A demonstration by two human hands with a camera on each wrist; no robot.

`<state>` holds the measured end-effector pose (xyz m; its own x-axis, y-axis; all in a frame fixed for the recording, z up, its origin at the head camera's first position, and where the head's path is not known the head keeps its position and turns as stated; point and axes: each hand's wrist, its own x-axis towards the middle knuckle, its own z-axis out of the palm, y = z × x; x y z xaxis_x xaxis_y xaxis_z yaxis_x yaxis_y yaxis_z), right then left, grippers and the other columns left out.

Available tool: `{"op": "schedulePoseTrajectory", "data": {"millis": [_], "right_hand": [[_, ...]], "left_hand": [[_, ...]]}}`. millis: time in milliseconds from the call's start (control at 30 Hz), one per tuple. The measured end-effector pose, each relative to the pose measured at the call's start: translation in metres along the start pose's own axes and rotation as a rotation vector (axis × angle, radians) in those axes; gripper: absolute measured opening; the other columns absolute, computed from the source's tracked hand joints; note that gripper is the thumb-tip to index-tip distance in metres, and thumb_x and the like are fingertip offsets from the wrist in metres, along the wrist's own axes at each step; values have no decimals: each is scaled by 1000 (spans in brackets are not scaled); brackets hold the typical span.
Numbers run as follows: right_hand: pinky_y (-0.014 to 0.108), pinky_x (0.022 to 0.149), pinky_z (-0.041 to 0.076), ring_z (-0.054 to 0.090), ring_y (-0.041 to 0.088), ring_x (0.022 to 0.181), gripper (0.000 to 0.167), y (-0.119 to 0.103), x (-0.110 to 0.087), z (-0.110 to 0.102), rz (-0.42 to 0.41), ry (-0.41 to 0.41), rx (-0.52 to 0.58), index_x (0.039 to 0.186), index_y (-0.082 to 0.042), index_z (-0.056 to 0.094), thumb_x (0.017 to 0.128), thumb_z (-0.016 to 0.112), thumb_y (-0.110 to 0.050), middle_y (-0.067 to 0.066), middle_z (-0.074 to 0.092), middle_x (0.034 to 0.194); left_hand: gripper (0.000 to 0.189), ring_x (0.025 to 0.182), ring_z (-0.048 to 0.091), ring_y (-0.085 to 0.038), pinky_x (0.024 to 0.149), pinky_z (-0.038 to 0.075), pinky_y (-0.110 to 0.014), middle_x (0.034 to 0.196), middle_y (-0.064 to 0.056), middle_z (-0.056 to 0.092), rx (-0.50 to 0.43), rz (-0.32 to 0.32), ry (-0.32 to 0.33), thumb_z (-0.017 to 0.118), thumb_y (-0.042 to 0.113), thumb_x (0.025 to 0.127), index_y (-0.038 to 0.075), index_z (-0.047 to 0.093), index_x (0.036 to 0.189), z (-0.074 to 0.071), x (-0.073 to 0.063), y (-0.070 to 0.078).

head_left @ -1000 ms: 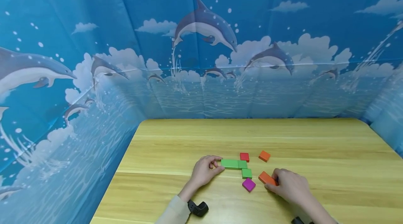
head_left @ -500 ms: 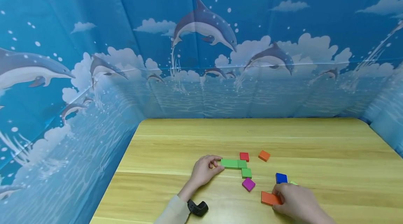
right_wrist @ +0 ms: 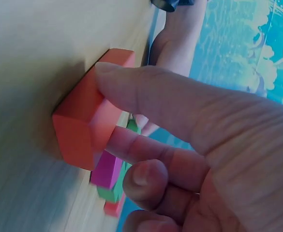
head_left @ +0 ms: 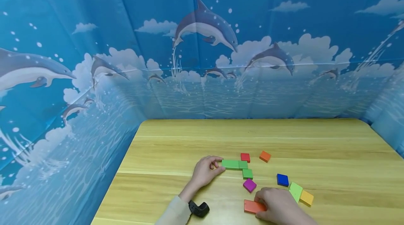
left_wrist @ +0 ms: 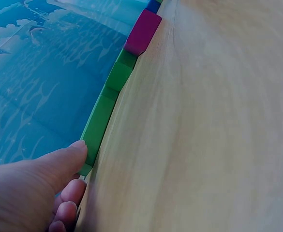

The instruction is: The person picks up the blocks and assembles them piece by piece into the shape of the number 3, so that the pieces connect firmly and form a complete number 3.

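Blue cloth printed with leaping dolphins and clouds [head_left: 202, 98] hangs behind and beside a yellowish wood-grain tabletop [head_left: 284, 133], as I watch remotely. On the near part of that tabletop I find an orange-red rectangular block [head_left: 250, 206], its right end clamped between the thumb and fingers of the person's right hand [head_left: 279, 205]; whether its underside touches the wood I cannot tell. Farther left, I see the left hand [head_left: 204, 172] pinching the left end of a long green rectangular block [head_left: 230, 164], thumb on the near corner, a finger on the far one.

Against that block's right end sits a square green block [head_left: 243, 165], with a second square green block [head_left: 247, 174] on its near side, set slightly right. I make out a tilted magenta square block [head_left: 249, 185] just nearer, and a red square block [head_left: 245, 157] just beyond the green. An orange block [head_left: 265, 156] lies apart to the right. Beyond the right hand I count a dark blue square block [head_left: 282, 179], a partly hidden lime-green block [head_left: 295, 191] and a yellow-orange block [head_left: 307, 198] against it.
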<state>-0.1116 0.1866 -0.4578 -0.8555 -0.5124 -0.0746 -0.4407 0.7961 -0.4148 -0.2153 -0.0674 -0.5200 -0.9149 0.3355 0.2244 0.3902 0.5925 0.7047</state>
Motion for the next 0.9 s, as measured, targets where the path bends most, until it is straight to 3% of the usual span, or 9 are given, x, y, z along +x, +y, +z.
{"op": "schedulePoseTrajectory", "data": {"millis": [233, 500, 667, 900], "right_hand": [[25, 50, 30, 37, 3, 54, 24, -14, 19, 4, -14, 21, -9, 81, -21, 66, 70, 82, -35, -16, 41, 61], [27, 50, 30, 37, 3, 57, 26, -20, 38, 10, -63, 111, -46, 86, -20, 67, 73, 80, -37, -17, 44, 67], [27, 52, 32, 39, 3, 59, 29, -18, 41, 12, -55, 128, -31, 89, -19, 68, 72, 80, -39, -17, 48, 72], [26, 50, 30, 37, 1, 57, 29, -14, 39, 13, -44, 185, -19, 84, -22, 66, 67, 83, -39, -18, 43, 66]], "left_hand": [[34, 66, 46, -1, 65, 38, -22, 76, 15, 54, -5, 8, 0, 73, 33, 84, 14, 69, 113, 1, 1, 0], [34, 66, 45, -1, 64, 38, -21, 76, 16, 53, 1, 12, 4, 73, 33, 84, 15, 69, 112, 1, 1, -2], [34, 66, 45, 0, 63, 38, -21, 76, 17, 53, 14, 19, 5, 72, 34, 84, 16, 69, 112, 2, 1, -3], [33, 66, 44, 0, 63, 37, -21, 76, 16, 53, 25, 18, 8, 72, 34, 84, 16, 69, 112, 1, 1, -2]]}}
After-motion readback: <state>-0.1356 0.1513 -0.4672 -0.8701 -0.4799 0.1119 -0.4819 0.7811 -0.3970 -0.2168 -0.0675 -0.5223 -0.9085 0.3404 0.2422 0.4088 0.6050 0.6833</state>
